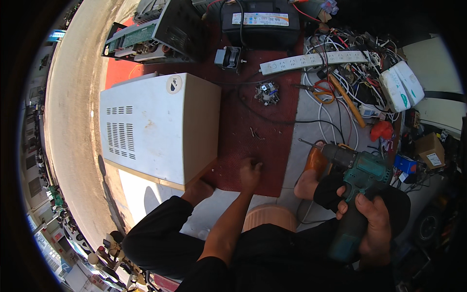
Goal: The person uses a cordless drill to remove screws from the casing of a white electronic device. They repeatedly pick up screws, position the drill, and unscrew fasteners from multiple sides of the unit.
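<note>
A dark green cordless drill [366, 177] is gripped by the handle in my right hand [373, 214], over my right thigh. Its long thin bit points to the upper left. Over the near part of the red mat [265, 155], my left hand [250, 173] is closed with the fingers curled; whatever it may hold is hidden. Left of that hand stands a large white metal appliance case [151, 126] with rows of vent slots and a cream side. Beyond my left hand, a small heap of screws and metal bits [267, 93] lies on the mat.
A white power strip [314, 62] runs past tangled cables [335, 87] at the upper right. Orange-handled scissors [323, 95] lie near it. A black battery [260, 29], a transformer-like part [228, 58] and an opened device with circuit boards [155, 36] stand at the back.
</note>
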The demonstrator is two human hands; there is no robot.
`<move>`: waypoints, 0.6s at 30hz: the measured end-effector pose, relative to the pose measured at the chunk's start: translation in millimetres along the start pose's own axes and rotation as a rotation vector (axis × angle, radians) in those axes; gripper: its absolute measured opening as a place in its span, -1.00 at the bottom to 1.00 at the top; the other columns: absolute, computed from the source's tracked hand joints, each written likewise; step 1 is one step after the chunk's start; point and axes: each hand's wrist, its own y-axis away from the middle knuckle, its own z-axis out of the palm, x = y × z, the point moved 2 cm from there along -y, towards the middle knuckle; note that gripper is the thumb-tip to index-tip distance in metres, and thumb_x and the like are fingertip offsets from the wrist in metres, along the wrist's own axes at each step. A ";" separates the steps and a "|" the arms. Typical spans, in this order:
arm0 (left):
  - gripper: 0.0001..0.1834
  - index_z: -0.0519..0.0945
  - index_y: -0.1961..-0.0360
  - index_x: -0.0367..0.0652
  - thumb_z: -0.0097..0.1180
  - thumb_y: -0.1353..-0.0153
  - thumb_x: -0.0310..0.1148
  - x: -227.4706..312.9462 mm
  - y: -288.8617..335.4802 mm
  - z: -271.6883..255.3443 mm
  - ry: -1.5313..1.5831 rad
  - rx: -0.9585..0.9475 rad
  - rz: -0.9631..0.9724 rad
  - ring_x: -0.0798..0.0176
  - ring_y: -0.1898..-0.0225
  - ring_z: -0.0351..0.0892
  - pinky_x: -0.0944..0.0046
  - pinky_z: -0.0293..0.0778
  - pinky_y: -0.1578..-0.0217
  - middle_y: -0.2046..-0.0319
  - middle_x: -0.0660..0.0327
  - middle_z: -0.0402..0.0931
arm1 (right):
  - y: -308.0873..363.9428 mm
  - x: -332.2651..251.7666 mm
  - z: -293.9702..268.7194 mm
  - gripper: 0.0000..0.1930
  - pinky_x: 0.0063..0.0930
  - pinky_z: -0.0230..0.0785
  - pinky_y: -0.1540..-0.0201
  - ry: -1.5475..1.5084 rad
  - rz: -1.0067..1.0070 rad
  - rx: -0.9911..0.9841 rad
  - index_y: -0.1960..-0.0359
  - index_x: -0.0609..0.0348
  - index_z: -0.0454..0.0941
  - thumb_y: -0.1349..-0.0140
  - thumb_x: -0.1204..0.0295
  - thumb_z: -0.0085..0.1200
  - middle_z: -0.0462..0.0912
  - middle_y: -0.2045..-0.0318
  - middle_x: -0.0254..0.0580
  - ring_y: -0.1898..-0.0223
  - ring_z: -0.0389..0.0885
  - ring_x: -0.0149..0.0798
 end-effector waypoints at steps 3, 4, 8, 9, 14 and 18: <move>-0.74 0.69 0.13 -0.36 0.34 -0.22 -0.40 2.6 -6.5 6.8 -0.060 -0.083 0.045 -0.30 0.26 0.73 -0.17 0.59 0.18 0.16 -0.25 0.69 | -2.7 4.2 1.9 -0.58 -0.33 0.59 0.03 0.041 0.027 -0.035 -0.23 0.36 0.43 -0.44 0.39 0.18 0.64 -0.06 -0.01 0.12 0.64 -0.29; -0.73 0.69 0.14 -0.36 0.35 -0.22 -0.38 0.2 -8.9 9.1 -0.086 -0.159 -0.007 -0.31 0.28 0.73 -0.17 0.59 0.20 0.16 -0.26 0.69 | -2.4 5.5 2.7 -0.59 -0.33 0.59 0.03 0.053 0.032 -0.046 -0.22 0.35 0.44 -0.44 0.39 0.18 0.64 -0.06 -0.02 0.13 0.64 -0.30; -0.80 0.69 0.15 -0.38 0.31 -0.33 -0.42 -0.1 -22.1 -1.8 0.110 -0.239 -0.163 -0.12 0.33 0.75 -0.02 0.69 0.21 0.14 -0.12 0.72 | -0.4 10.8 7.5 -0.59 -0.36 0.58 0.05 0.072 0.023 -0.082 -0.20 0.34 0.46 -0.43 0.38 0.20 0.65 -0.01 -0.06 0.14 0.64 -0.32; -0.82 0.69 0.13 -0.37 0.29 -0.37 -0.43 1.5 -23.4 -6.0 0.369 -0.276 -0.379 -0.04 0.28 0.76 0.04 0.72 0.20 0.12 -0.05 0.73 | 1.1 11.5 8.5 -0.59 -0.37 0.57 0.05 0.082 0.026 -0.099 -0.19 0.34 0.46 -0.42 0.37 0.20 0.65 0.00 -0.07 0.14 0.64 -0.33; -0.83 0.65 -0.03 -0.29 0.22 -0.47 -0.51 40.5 -7.7 -49.9 1.359 -0.312 -0.735 0.21 0.08 0.73 0.25 0.75 -0.01 0.08 0.16 0.70 | 5.1 25.7 9.9 -0.65 -0.44 0.52 0.11 0.165 0.029 -0.252 -0.10 0.32 0.53 -0.38 0.37 0.23 0.67 0.15 -0.14 0.19 0.64 -0.37; -0.82 0.64 -0.04 -0.20 0.24 -0.47 -0.47 88.6 14.4 -92.9 1.926 -0.411 -0.556 0.28 0.10 0.71 0.32 0.72 -0.05 0.11 0.21 0.70 | 5.9 45.3 5.6 -0.70 -0.42 0.54 0.19 0.277 0.073 -0.343 0.02 0.33 0.59 -0.33 0.38 0.26 0.69 0.24 -0.16 0.28 0.65 -0.37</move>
